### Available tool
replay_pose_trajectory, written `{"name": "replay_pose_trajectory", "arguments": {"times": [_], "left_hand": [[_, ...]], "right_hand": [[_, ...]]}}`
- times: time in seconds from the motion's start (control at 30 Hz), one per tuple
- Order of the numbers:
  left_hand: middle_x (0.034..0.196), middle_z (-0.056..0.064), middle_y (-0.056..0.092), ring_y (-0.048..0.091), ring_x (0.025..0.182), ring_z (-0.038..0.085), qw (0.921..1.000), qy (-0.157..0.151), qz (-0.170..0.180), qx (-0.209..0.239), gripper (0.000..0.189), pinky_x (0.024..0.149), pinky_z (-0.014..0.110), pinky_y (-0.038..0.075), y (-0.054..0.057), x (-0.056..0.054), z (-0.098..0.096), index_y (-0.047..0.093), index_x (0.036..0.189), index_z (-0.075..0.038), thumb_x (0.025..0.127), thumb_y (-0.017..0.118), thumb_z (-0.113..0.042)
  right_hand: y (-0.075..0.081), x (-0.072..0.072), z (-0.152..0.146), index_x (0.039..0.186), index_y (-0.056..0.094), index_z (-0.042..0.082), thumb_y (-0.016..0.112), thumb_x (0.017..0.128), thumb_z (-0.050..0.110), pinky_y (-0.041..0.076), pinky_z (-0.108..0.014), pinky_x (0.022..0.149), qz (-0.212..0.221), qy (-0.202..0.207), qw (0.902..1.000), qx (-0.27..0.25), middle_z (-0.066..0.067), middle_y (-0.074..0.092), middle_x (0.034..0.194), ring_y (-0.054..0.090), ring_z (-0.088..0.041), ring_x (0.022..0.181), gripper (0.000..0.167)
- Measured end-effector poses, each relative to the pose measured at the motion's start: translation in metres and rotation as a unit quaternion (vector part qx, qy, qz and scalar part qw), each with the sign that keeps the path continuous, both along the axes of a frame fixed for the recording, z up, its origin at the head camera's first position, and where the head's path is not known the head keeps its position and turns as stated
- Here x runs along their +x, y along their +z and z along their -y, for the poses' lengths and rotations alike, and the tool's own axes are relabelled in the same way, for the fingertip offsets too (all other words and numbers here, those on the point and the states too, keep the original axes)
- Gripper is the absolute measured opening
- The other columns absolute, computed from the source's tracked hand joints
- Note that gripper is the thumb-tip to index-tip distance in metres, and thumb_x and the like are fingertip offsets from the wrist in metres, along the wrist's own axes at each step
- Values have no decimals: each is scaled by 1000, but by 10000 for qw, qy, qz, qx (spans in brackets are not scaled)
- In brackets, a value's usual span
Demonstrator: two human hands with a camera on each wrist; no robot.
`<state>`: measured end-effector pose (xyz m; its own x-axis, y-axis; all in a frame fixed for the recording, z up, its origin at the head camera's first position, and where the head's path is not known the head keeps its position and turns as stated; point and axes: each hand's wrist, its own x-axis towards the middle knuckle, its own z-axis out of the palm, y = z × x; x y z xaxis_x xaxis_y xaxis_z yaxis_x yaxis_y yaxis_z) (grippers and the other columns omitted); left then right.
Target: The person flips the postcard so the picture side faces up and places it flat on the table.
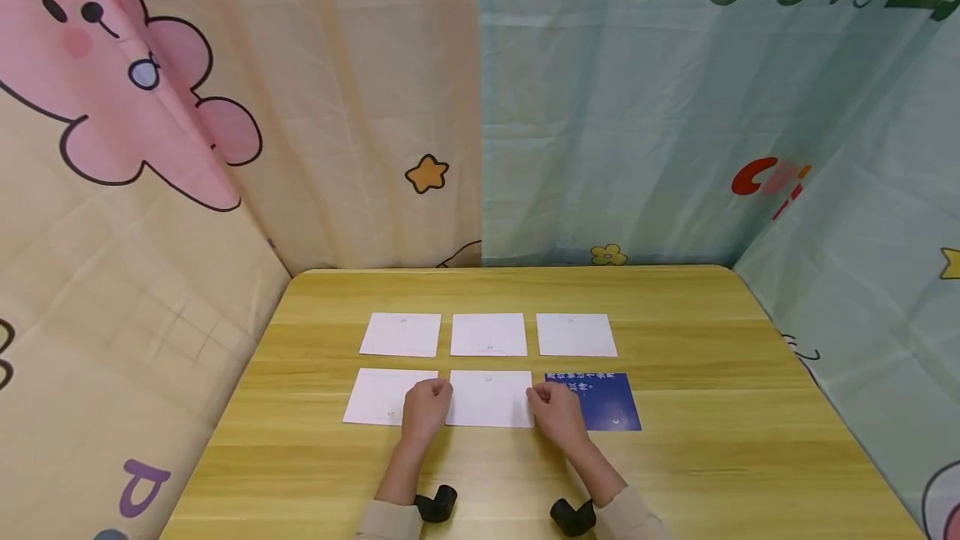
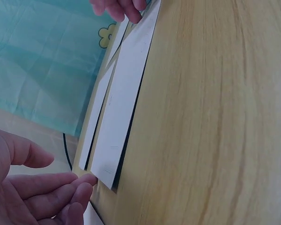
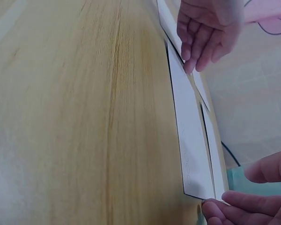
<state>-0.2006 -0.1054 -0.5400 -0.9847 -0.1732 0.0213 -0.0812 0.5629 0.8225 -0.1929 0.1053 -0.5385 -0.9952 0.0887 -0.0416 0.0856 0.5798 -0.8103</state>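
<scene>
A flat white rectangular card of thin, paper-like stock (image 1: 489, 400) lies on the pale wood-grain worktop (image 1: 750, 407), between the fingers of the left hand (image 1: 427, 408) and those of the right hand (image 1: 558, 413). Each set of fingers sits at a side edge, loose and not clasping; in the wrist views both thumbs stand apart from the forefingers. Whether the right fingertips touch the edge or stop just beside it, I cannot tell.

The card should be very light and stiff enough to stay flat when nudged, yet likely to bow if squeezed from both sides. Its smooth-looking face probably slides easily, and firm pressure could crease a corner. The short side edges, right by the fingers, look like the best hold: guide it there with light, even contact, or pinch a corner once an edge is raised.

Room is tight: a matching white card (image 1: 369, 397) lies partly under the left hand, a glossy dark-blue printed card (image 1: 613, 407) partly under the right, and three more white cards (image 1: 488, 334) beyond the fingers.
</scene>
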Motion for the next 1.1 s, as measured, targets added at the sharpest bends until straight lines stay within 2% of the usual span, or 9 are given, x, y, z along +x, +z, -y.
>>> {"name": "replay_pose_trajectory", "arguments": {"times": [0.1, 0.2, 0.3, 0.47, 0.57, 0.8, 1.0, 1.1], "left_hand": [[69, 4, 61, 52, 68, 18, 10000, 67, 0, -8, 22, 60, 32, 42, 1, 0, -1, 71, 85, 0, 86, 53, -11], [82, 8, 66, 55, 75, 20, 9999, 97, 21, -16, 23, 65, 34, 45, 1, 0, -1, 71, 89, 2, 87, 53, -13], [75, 9, 64, 54, 71, 21, 9999, 130, -7, -37, 22, 62, 34, 44, 0, -1, 0, 71, 85, 1, 86, 53, -11], [72, 7, 65, 58, 73, 22, 9997, 229, -126, -9, 13, 65, 35, 46, -4, -4, -1, 70, 83, 3, 79, 60, -4], [75, 8, 65, 60, 75, 22, 9997, 192, -167, 9, 12, 69, 36, 47, -6, -6, -3, 69, 84, 4, 73, 66, 0], [71, 7, 61, 52, 68, 17, 9994, 243, -248, -4, 17, 64, 32, 44, -6, -7, -4, 67, 80, 4, 64, 73, 8], [73, 7, 62, 51, 68, 17, 9995, 225, -178, 106, 26, 63, 30, 43, -5, -9, -2, 68, 88, 8, 63, 74, 7], [72, 7, 61, 51, 68, 17, 9994, 213, -177, 193, 25, 62, 29, 43, -6, -10, -2, 68, 90, 8, 66, 73, 6]], "right_hand": [[-1, 1, 1, 95, 67, -4, 61, 87, 14, 50, -34, 65, 16, -47, 9999, -94, -9, 65, 84, 56, -20, 73, 21], [-2, 2, 3, 96, 67, -4, 61, 87, 14, 49, -32, 64, 1, -120, 9997, -205, -8, 64, 84, 55, -19, 72, 21], [-4, 2, 4, 95, 68, -4, 60, 87, 13, 48, -31, 63, -83, -176, 9995, -253, -7, 64, 82, 54, -18, 71, 20], [-7, 4, 5, 94, 68, -4, 60, 88, 11, 48, -31, 62, -288, -258, 9989, -269, -6, 63, 79, 53, -17, 69, 18], [-8, 4, 5, 96, 67, -4, 60, 88, 10, 50, -32, 65, -303, -351, 9985, -299, -8, 64, 82, 55, -18, 72, 18], [-10, 4, 5, 101, 66, -6, 57, 89, 6, 51, -35, 70, -198, -386, 9986, -312, -13, 66, 91, 58, -21, 79, 19], [-11, 0, 3, 96, 67, -6, 59, 86, 1, 50, -35, 68, -381, -443, 9977, -329, -12, 65, 86, 59, -23, 78, 14], [-10, -3, 4, 97, 66, -8, 64, 83, 1, 50, -35, 69, -407, -484, 9964, -562, -12, 65, 85, 60, -24, 79, 16]]}}
